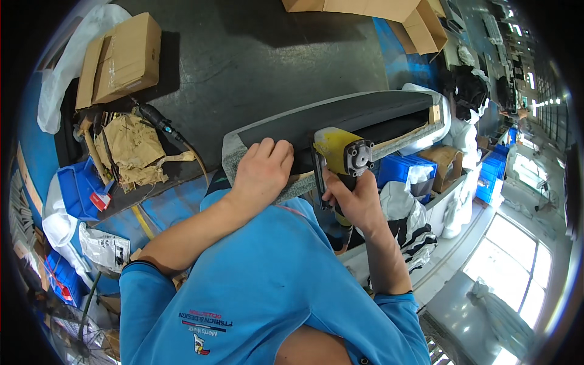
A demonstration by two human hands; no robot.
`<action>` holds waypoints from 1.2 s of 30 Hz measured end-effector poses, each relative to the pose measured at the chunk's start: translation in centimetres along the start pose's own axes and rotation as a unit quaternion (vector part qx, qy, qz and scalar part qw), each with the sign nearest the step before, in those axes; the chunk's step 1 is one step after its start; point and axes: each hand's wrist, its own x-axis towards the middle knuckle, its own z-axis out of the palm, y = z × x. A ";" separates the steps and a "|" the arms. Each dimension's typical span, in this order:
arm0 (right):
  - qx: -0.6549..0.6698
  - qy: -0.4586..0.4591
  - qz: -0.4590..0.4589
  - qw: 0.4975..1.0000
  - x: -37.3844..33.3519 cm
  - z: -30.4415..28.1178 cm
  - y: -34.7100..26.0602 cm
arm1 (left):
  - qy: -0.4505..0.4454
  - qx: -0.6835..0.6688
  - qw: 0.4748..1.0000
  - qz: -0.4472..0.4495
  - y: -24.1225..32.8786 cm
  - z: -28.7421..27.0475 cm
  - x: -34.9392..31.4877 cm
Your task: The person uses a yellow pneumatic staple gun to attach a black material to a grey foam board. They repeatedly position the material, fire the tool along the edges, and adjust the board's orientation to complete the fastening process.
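My right hand point(360, 202) is wrapped around the handle of a yellow and black staple gun point(332, 148). The gun stands over the near edge of a long upholstered piece point(234, 152), covered in grey fabric with a black lining point(328, 112). Bare wood shows along the opening on its near right side. My left hand point(264, 170) grips the near left edge of the piece, fingers curled over the fabric; its thumb is mostly hidden. The piece rests on the dark worktable point(243, 67) close against my body. Where the gun's nose meets the edge, I cannot tell whether it touches.
A cardboard box point(131, 58) stands at the far left, with crumpled brown paper point(137, 146) and a black-handled air tool point(159, 120) before it. Blue bins point(82, 188) flank the table. More cardboard point(420, 30) lies at the far right. A fan point(79, 334) stands lower left.
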 end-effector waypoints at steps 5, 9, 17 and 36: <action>0.026 -0.025 0.027 0.999 -0.7 1.5 -0.1 | 0.001 -0.009 1.000 0.022 -0.4 -0.3 -1.7; -0.004 -0.028 0.005 1.000 -0.9 2.5 0.0 | -0.003 -0.033 0.999 0.034 -0.7 -0.6 -2.2; 0.032 -0.073 -0.001 0.997 -1.3 3.9 -0.5 | 0.074 -0.181 0.976 0.097 -2.8 -0.6 -3.6; 0.024 0.203 0.015 0.979 -0.1 -5.1 5.7 | -0.229 -0.179 0.953 -0.082 -4.3 1.2 7.3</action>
